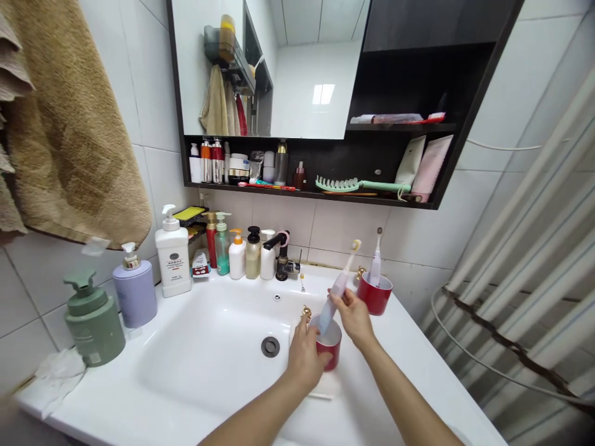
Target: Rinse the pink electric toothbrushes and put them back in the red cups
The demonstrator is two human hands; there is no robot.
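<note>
My left hand (307, 353) is wrapped round a red cup (331, 359) with a pale inside and a gold ornament (306, 313) beside its rim. An electric toothbrush (339, 286), pink above and bluish below, is pinched in my right hand (356, 316). It leans with its head up and its lower end at the cup's mouth; I cannot tell how deep that end sits. Behind, to the right, a second red cup (375, 298) stands on the counter with another electric toothbrush (375, 266) upright in it.
The white sink (204, 347) lies left of my hands, with a black faucet (281, 257) behind. Pump bottles (174, 257) line the back and left edge. Overhead hangs a dark mirror cabinet (334, 197) holding toiletries and a green hairbrush (362, 184). A pleated curtain (525, 248) borders the right.
</note>
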